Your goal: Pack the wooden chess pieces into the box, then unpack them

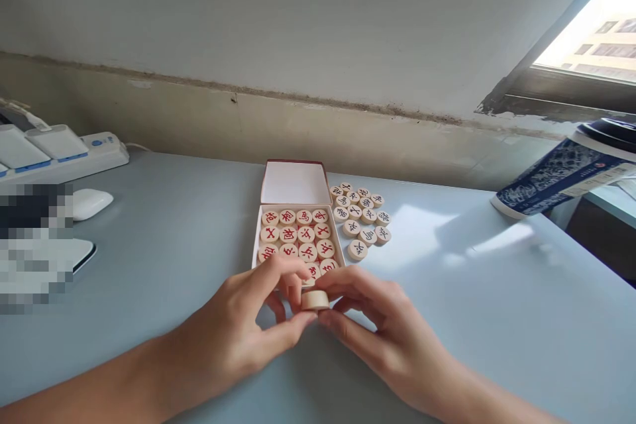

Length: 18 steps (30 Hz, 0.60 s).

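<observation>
Between the fingertips of both hands is a pale round Chinese chess piece [315,300], its plain side edge toward me. My left hand [263,311] pinches it from the left, and my right hand [370,318] grips it from the right. Just beyond my fingers stands an open box [256,238] with rows of red-marked chess pieces [288,234] lying face up in it. Its lid [293,182] is folded back, white inside. My left fingers hide part of the nearest rows. Right of the box, dark-marked chess pieces [368,214] lie loosely grouped on the table.
The blue-grey table [189,232] meets a wall behind. At the far right stands a blue patterned cup [556,172] with a dark lid, near a window. On the left are a white power strip [106,149], a white rounded case [92,203] and a blurred-out patch.
</observation>
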Motion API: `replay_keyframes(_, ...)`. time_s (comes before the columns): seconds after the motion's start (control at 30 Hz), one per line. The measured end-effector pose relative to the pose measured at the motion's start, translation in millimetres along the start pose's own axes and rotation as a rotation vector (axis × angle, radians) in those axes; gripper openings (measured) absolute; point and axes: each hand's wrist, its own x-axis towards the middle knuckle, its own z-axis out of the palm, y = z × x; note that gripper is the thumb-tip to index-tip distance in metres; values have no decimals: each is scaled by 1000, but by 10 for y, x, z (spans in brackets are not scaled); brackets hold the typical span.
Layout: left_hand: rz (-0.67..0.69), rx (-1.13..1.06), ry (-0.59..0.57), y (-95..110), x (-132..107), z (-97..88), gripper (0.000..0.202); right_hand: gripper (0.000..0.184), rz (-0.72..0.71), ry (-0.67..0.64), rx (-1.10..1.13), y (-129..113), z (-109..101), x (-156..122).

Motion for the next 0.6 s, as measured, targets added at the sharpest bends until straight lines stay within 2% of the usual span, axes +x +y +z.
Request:
replay_keyframes(0.07,24,63,-33,-3,9,-34,21,24,-96,26,-70,16,-20,6)
replay_keyframes(0.13,146,186,-75,6,18,-81,17,24,-154,35,-110,9,-39,5)
replay_keyframes(0.23,354,391,-129,39,29,-147,14,17,-111,-31,-130,-44,-50,-2)
replay_keyframes(0.33,457,544,-174,63,60,-208,16,14,-113,-66,-171,-97,-106,38)
replay_keyframes(0.4,535,677,-143,52,106,-269,18,13,-149,-16,-300,-101,-258,112)
replay_keyframes(0.47,600,817,-61,17,168,-355,14,6,-134,148,-546,-66,-535,210)
replay_keyframes(0.5,612,874,-22,-9,199,-403,8,2,-63,278,-708,-35,-709,258)
replay_keyframes(0.53,619,928,13,-37,227,-450,7,3,111,386,-846,4,-890,301)
replay_keyframes(0.57,615,977,36,-69,251,-493,10,8,344,413,-916,47,-1066,335)
replay_keyframes(0.6,611,1011,44,-100,269,-529,13,14,454,382,-917,92,-1223,358)
